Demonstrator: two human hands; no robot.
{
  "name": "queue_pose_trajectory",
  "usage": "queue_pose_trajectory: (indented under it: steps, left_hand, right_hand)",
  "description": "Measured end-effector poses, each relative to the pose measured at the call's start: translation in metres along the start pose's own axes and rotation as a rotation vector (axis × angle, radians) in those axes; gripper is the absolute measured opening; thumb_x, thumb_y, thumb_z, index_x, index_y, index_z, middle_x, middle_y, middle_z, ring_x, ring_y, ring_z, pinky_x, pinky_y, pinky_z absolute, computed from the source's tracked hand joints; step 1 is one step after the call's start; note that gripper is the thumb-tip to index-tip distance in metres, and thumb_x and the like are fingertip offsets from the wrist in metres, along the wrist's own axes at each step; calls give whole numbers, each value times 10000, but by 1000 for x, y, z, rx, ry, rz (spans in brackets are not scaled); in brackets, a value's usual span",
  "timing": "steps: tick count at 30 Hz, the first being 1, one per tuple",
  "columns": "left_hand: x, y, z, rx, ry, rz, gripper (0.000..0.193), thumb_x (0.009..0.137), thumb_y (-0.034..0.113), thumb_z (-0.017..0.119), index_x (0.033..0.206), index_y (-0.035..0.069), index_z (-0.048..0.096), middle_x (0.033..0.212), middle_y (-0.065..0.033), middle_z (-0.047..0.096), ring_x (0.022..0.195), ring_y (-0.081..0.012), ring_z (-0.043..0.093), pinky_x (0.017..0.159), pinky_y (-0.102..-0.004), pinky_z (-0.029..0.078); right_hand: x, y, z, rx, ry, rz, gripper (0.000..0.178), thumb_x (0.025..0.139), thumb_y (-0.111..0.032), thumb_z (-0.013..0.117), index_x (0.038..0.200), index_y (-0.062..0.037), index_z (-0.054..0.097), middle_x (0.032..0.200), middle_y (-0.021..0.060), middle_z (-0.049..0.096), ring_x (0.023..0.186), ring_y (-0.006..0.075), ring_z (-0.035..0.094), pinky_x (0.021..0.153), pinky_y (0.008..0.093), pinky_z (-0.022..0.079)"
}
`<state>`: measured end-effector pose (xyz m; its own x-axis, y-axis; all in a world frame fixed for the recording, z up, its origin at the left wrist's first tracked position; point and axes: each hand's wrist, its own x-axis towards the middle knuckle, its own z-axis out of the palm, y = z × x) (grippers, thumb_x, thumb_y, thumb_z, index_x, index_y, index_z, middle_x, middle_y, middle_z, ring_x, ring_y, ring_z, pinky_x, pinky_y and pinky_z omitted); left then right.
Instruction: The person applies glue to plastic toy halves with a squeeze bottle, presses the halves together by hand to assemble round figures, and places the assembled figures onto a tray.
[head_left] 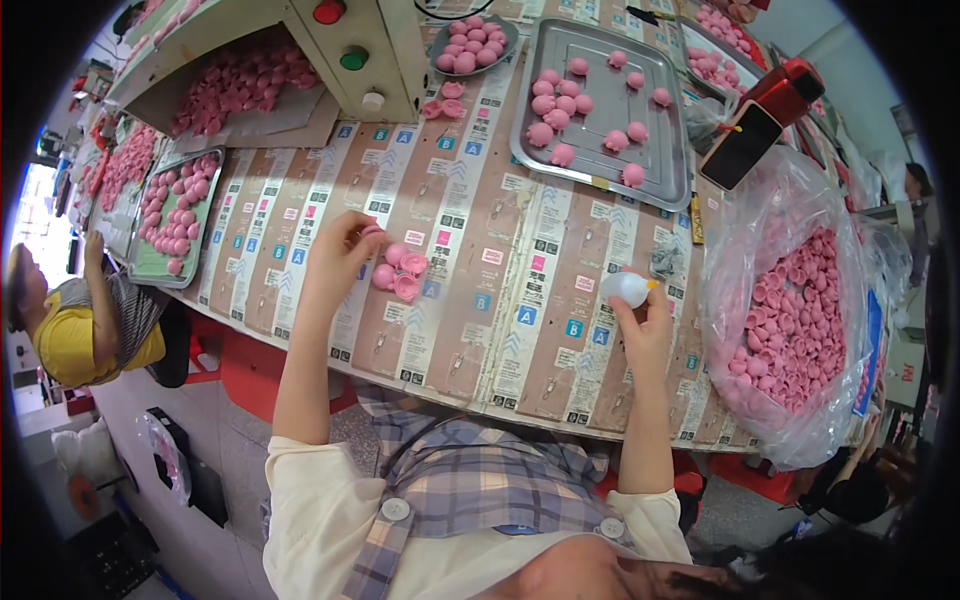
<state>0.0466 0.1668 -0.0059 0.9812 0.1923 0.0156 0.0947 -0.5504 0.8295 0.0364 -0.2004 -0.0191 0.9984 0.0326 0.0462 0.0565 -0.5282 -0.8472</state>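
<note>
My left hand (pixel 343 248) is closed, its fingertips pinching a small pink plastic piece (pixel 373 230) that they partly cover. Just to its right, a little cluster of pink balls and open half shells (pixel 405 283) lies on the patterned tabletop (pixel 470 330). Further right, my right hand (pixel 648 328) grips a small white squeeze bottle (pixel 625 290) with a yellow tip pointing to the right. The bottle is held above the table, apart from the pink pieces.
A metal tray (pixel 600 110) holds scattered pink balls; a bowl (pixel 478 48) of them stands nearby. At right are a clear bag (pixel 730 330) of pink shells and a phone (pixel 740 145). A machine housing (pixel 370 60) stands back left. Another person (pixel 90 320) sits left beside a green tray (pixel 150 268).
</note>
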Motion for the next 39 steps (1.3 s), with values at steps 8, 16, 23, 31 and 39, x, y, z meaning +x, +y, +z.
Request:
queue_pose_trajectory:
  steps: [8,16,23,31,39]
  left_hand:
    - [-30,78,73,-605,-281,-4,172,801,69,540,959,39,601,820,-24,614,686,-52,526,618,-173,411]
    - [-53,97,113,-898,-653,-158,188,799,126,565,943,7,586,986,-94,588,871,-140,554,782,-266,437]
    - [-66,96,121,-1018,-740,-195,122,784,44,571,899,10,550,978,-78,575,876,-126,549,779,-251,443]
    - [-76,102,119,-770,-674,-121,256,789,29,558,1041,4,523,954,-62,570,876,-113,549,778,-239,439]
    - [-69,94,116,-1291,-725,-488,394,772,122,585,1130,21,458,1046,-161,544,824,-193,582,740,-290,487]
  right_hand:
    - [-40,-62,24,668,-305,4,325,802,-116,539,1076,14,423,1024,135,538,928,192,526,824,307,405]
    - [-45,-55,13,817,-261,72,353,802,-206,573,1074,-9,467,1027,52,526,913,114,485,785,232,375]
    - [-45,-49,13,890,-156,66,422,777,-211,613,1109,0,460,995,46,529,898,103,492,777,236,381]
    - [-45,-55,12,771,-91,85,476,750,-267,637,1097,9,465,993,69,541,898,127,513,783,248,397]
    - [-46,-45,-6,776,191,54,563,676,-381,687,996,13,443,871,62,522,810,148,528,702,255,441]
